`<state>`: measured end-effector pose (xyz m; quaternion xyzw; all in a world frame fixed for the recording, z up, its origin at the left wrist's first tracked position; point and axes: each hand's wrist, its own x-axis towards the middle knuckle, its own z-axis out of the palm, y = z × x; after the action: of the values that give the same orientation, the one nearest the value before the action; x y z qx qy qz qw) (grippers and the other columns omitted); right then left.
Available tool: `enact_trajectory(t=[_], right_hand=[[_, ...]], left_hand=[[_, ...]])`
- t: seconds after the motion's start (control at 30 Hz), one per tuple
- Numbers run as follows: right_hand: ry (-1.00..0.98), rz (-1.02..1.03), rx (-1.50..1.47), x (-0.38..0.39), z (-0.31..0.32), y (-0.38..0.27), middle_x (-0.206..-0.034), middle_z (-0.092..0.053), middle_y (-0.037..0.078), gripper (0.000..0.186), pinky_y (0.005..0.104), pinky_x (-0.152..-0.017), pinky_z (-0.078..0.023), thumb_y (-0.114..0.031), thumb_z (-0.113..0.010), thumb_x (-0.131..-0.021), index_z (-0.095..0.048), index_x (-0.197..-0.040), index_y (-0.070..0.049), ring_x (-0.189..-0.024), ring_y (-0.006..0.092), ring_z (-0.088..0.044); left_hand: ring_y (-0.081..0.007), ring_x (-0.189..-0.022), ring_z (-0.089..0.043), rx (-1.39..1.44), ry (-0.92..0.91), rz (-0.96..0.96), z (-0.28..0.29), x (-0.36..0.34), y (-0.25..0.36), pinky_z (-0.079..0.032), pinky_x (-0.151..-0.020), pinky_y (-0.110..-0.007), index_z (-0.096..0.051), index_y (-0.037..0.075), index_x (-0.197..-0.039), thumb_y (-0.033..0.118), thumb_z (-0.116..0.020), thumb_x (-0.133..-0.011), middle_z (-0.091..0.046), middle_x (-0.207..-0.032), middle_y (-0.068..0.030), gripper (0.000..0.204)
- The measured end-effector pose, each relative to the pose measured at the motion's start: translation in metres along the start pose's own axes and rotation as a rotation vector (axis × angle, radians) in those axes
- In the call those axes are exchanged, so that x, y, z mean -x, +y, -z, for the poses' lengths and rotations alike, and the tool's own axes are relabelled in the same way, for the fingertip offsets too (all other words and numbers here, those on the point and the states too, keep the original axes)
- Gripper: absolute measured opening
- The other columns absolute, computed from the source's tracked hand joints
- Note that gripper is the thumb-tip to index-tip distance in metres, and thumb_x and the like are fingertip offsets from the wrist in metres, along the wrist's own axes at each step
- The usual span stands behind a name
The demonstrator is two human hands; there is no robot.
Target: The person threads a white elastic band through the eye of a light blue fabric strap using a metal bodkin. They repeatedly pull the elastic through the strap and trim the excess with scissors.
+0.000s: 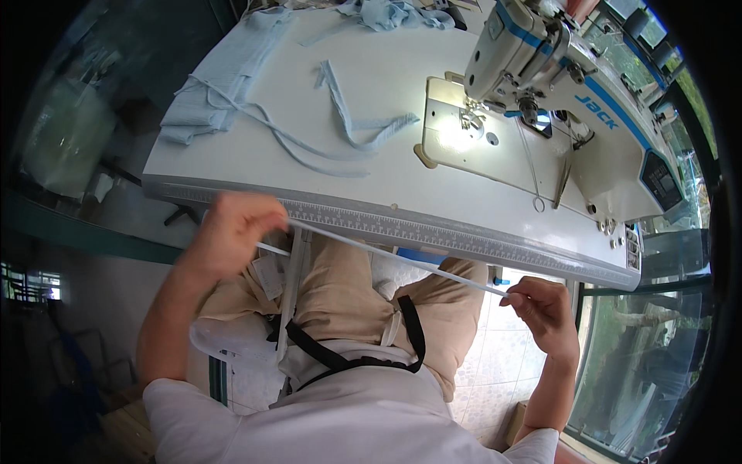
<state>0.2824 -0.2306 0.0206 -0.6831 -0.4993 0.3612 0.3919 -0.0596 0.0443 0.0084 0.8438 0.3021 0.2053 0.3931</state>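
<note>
In the head view, a narrow pale strip point(386, 253) ran nearly straight across the middle, over the person's lap and along the near side of the white sewing table point(464, 197), sloping down toward 4 o'clock. At 9 o'clock the left hand point(239, 232) had its fingers curled and closed on the strip, a short tail showing below them. Near 4 o'clock the right hand point(541, 305) pinched the other end between thumb and fingertips.

Along the table's front edge lay a printed ruler band point(371, 222). Between 10 and 11 o'clock rested folded light-blue fabric point(239, 69), with thin ties point(270, 127) trailing off it; toward 12 o'clock lay a bent blue fabric strip point(340, 108). At 2 o'clock stood a sewing machine point(610, 143), its lamp lighting the needle plate, with tweezers point(563, 184) lying just beside it.
</note>
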Motion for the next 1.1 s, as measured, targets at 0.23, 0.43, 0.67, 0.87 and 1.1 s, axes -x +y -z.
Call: enact_trajectory(t=[0.23,0.43,0.67,0.87,1.1], right_hand=[[0.061,0.218,0.075,-0.097,-0.063,-0.035,-0.066,-0.062,0.012,0.014,0.0306,-0.055,-0.044,-0.008,-0.066,-0.094,-0.07,-0.091,0.005,-0.056,0.0147,-0.053],[0.154,0.458,0.361,-0.187,-0.117,-0.059,-0.072,-0.067,0.013,0.019,0.0401,-0.062,-0.051,-0.022,-0.07,-0.089,-0.072,-0.085,-0.003,-0.064,0.0311,-0.064],[0.378,0.367,0.523,-0.224,-0.126,-0.061,-0.089,-0.068,0.009,0.019,0.0398,-0.07,-0.053,-0.023,-0.073,-0.085,-0.07,-0.092,-0.005,-0.084,0.0282,-0.067],[0.573,0.435,0.554,-0.185,-0.087,-0.044,-0.09,-0.067,0.01,0.012,0.0413,-0.076,-0.05,-0.013,-0.073,-0.083,-0.068,-0.093,-0.007,-0.086,0.0302,-0.064],[0.802,-0.016,1.169,-0.163,0.028,0.022,-0.085,-0.069,0.019,0.016,0.0447,-0.08,-0.051,-0.016,-0.069,-0.084,-0.068,-0.082,0.0,-0.085,0.0373,-0.067]], left_hand=[[-0.0295,-0.084,-0.061,-0.816,0.286,-0.348,0.109,-0.081,-0.031,-0.047,-0.075,-0.037,-0.068,-0.005,-0.092,-0.002,-0.064,-0.086,-0.066,-0.089,-0.0148,0.008],[-0.0275,-0.103,-0.06,-1.045,0.359,-0.33,0.155,-0.14,-0.051,-0.044,-0.092,-0.037,-0.072,0.001,-0.092,0.001,-0.063,-0.086,-0.068,-0.096,-0.0104,0.011],[-0.0344,-0.108,-0.06,-0.705,0.159,-0.462,0.06,-0.165,-0.053,-0.046,-0.096,-0.044,-0.069,-0.001,-0.104,-0.007,-0.065,-0.077,-0.066,-0.113,-0.0155,0.028],[-0.0332,-0.119,-0.056,-0.846,0.16,-0.577,0.012,-0.202,-0.047,-0.045,-0.1,-0.042,-0.069,-0.003,-0.098,-0.007,-0.061,-0.078,-0.064,-0.119,-0.0177,0.021],[-0.0202,-0.074,-0.067,0.17,-0.051,0.14,0.014,-0.266,0.024,-0.054,-0.075,-0.034,-0.068,0.002,-0.086,0.013,-0.063,-0.091,-0.069,-0.083,-0.0092,0.013]])
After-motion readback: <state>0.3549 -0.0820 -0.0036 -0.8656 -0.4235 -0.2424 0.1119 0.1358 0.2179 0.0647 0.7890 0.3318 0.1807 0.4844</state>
